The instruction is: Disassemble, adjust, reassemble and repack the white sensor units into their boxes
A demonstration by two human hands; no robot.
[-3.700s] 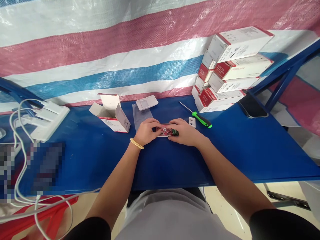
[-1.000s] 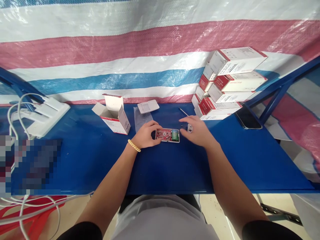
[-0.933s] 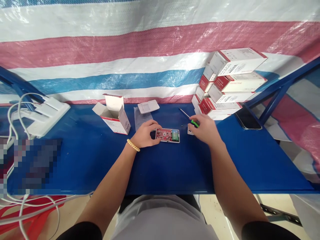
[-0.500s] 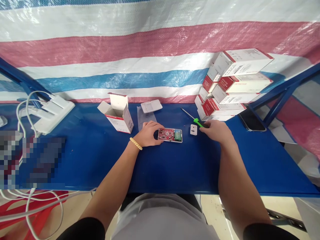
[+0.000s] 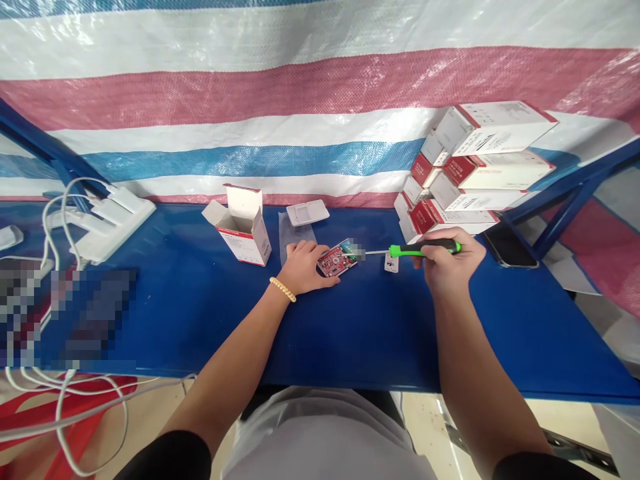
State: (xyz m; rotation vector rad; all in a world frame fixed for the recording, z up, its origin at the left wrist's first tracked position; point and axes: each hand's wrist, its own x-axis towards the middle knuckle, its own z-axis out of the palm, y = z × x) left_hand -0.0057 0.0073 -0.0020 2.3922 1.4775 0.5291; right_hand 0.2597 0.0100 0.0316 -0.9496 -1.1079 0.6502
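Observation:
My left hand [image 5: 304, 270] grips the left end of a small device with a red circuit board [image 5: 333, 263], thumb along its near side. The device is tilted on the blue table and carries a green part at its right end, partly blurred. My right hand [image 5: 454, 262] is closed around the green and black handle of a screwdriver [image 5: 413, 249]. Its shaft points left, with the tip over the board; whether it touches is unclear. Under the screwdriver lies a small white square piece [image 5: 392, 265]. Behind my left hand are a white cover [image 5: 309, 213] and a clear plastic bag [image 5: 289, 230].
An opened white and red carton [image 5: 245, 243] stands left of the bag. Several similar boxes [image 5: 505, 130] are stacked at the back right, beside a dark phone [image 5: 513, 247]. A white power strip [image 5: 113, 230] with cables occupies the left side of the table [image 5: 350, 347].
My right hand has lifted the screwdriver and turned it so its shaft points left over the board. My left hand has shifted slightly right and the device is now tilted.

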